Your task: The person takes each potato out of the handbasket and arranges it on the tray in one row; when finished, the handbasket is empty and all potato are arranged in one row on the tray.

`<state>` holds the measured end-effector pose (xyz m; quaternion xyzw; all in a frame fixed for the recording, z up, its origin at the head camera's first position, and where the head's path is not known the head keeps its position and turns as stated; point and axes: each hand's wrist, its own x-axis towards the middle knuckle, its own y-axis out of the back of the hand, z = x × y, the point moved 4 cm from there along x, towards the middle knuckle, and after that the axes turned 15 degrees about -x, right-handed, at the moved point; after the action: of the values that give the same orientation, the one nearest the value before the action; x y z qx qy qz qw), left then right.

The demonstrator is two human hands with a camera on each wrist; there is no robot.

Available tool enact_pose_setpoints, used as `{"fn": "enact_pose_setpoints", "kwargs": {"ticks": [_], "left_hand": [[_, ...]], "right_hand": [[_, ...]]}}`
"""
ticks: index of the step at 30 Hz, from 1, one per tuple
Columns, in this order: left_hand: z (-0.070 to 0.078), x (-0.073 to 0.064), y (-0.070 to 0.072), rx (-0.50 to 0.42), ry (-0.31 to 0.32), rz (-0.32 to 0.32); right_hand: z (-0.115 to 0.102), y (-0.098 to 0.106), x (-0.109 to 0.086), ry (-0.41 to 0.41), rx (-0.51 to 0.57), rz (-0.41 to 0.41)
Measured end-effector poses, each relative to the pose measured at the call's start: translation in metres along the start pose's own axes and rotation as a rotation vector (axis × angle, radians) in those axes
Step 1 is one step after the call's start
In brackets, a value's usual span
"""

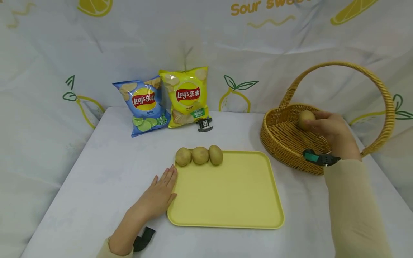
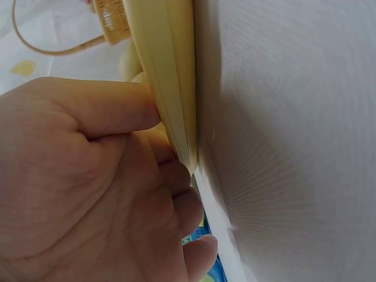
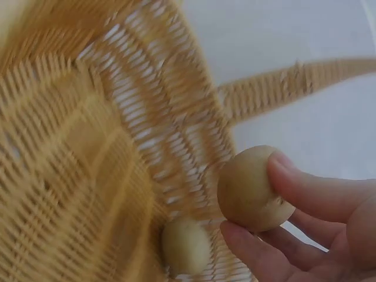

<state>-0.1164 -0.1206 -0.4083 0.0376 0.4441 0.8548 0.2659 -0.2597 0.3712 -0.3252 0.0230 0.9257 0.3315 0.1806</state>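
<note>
My right hand pinches a potato between thumb and fingers, held over the wicker basket. Inside that basket another potato shows in the right wrist view; in the head view I cannot make it out. At the left edge of the yellow tray rests my left hand, its fingers extended and touching the rim. Along the tray's far edge, toward its left corner, sit three potatoes in a row: a left potato, a middle potato and a right potato.
Behind the tray a blue chip bag and a yellow chip bag lean against the white backdrop. A small black item with a printed label lies by the yellow bag. The basket's tall handle arches up at the right.
</note>
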Motion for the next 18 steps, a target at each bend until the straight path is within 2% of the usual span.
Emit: {"fn": "enact_pose_setpoints", "kwargs": {"ticks": [4, 10, 12, 15, 18], "left_hand": [[-0.001, 0.0, -0.001, -0.004, 0.005, -0.003], [-0.001, 0.0, -0.001, -0.009, 0.009, -0.005], [-0.001, 0.0, -0.001, -0.008, 0.009, -0.004], [-0.001, 0.0, -0.002, -0.007, 0.011, -0.006], [-0.001, 0.0, -0.002, -0.006, 0.014, -0.009]], "right_hand": [[-0.015, -0.004, -0.004, 0.067, 0.119, 0.012], [-0.025, -0.008, -0.015, 0.094, 0.083, -0.004], [-0.028, -0.011, -0.018, 0.116, 0.099, -0.002], [-0.034, -0.015, -0.022, 0.169, 0.181, 0.008], [-0.038, -0.019, -0.027, 0.221, 0.186, 0.032]]}}
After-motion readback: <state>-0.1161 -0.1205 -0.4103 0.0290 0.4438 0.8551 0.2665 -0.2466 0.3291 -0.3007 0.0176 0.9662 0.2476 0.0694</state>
